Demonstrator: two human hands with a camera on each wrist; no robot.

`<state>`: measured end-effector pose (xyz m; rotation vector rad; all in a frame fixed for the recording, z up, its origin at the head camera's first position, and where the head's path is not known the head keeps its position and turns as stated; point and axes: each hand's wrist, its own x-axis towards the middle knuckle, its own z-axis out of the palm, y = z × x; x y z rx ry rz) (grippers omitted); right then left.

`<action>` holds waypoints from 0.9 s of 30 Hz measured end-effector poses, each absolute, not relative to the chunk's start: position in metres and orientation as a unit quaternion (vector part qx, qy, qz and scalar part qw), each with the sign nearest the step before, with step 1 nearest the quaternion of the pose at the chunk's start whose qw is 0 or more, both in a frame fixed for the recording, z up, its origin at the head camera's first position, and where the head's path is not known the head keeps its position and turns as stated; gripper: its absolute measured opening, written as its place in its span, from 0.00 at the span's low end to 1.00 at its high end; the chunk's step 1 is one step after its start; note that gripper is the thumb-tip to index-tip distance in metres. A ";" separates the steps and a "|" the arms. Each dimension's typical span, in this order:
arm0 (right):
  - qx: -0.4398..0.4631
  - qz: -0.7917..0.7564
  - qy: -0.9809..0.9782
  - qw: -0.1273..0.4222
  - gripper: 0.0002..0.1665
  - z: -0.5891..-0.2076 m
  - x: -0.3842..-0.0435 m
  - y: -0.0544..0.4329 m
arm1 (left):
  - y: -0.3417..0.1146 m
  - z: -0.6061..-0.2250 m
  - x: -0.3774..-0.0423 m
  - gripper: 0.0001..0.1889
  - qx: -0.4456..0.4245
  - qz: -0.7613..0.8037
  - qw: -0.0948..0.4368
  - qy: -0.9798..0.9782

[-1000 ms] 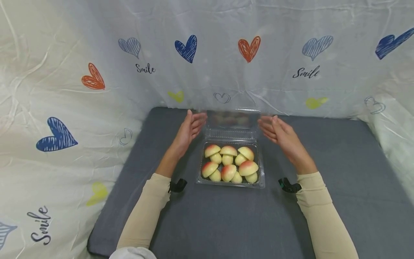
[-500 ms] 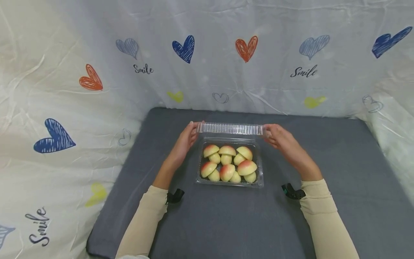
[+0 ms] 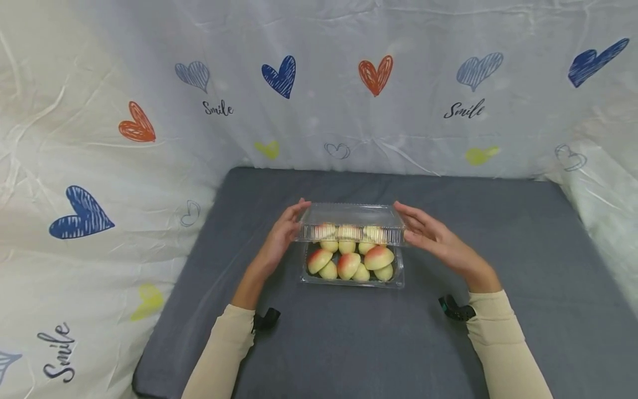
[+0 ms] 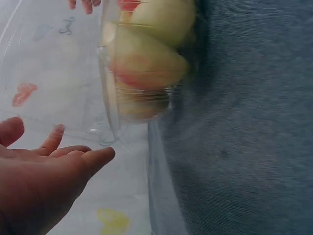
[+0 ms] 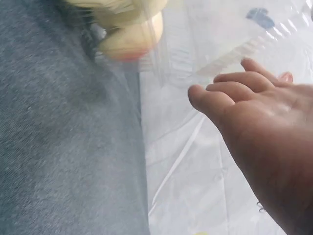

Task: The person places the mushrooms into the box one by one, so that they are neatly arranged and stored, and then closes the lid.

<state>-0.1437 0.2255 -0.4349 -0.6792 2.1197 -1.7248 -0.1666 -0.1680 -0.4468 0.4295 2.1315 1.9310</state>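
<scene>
A clear plastic clamshell box [image 3: 353, 283] on the table holds several mushroom-shaped pieces [image 3: 348, 266], yellow with reddish caps. Its hinged lid [image 3: 349, 213] is tilted part way down over the back row, the ribbed front wall hanging above the pieces. My left hand [image 3: 279, 238] is at the lid's left side; in the left wrist view its fingers [image 4: 99, 156] lie fairly straight, spread along the edge. Across from it, my right hand [image 3: 441, 241] has its fingertips at the lid's right side, fingers extended in the right wrist view.
Dark grey cloth covers the table [image 3: 349, 343]. Behind it and to the left hangs a pale plastic sheet [image 3: 319, 111] printed with hearts and the word Smile. Each wrist carries a black strap-on device, the right one [image 3: 456, 308] close over the cloth.
From standing upright behind the box, the lid has swung forward and down over the back row. Both hands have come toward the body along with it. The box has stayed in place.
</scene>
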 end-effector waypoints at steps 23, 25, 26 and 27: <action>-0.237 -0.557 0.757 0.247 0.65 -0.464 -0.127 0.233 | -0.183 -0.467 -0.147 0.38 0.109 0.624 0.195 0.749; -0.232 -0.554 0.759 0.250 0.65 -0.466 -0.126 0.233 | -0.183 -0.468 -0.145 0.38 0.105 0.621 0.203 0.750; -0.231 -0.554 0.759 0.252 0.65 -0.467 -0.125 0.233 | -0.184 -0.468 -0.145 0.38 0.103 0.619 0.206 0.751; -0.228 -0.555 0.758 0.254 0.66 -0.468 -0.125 0.233 | -0.185 -0.468 -0.144 0.37 0.101 0.614 0.209 0.755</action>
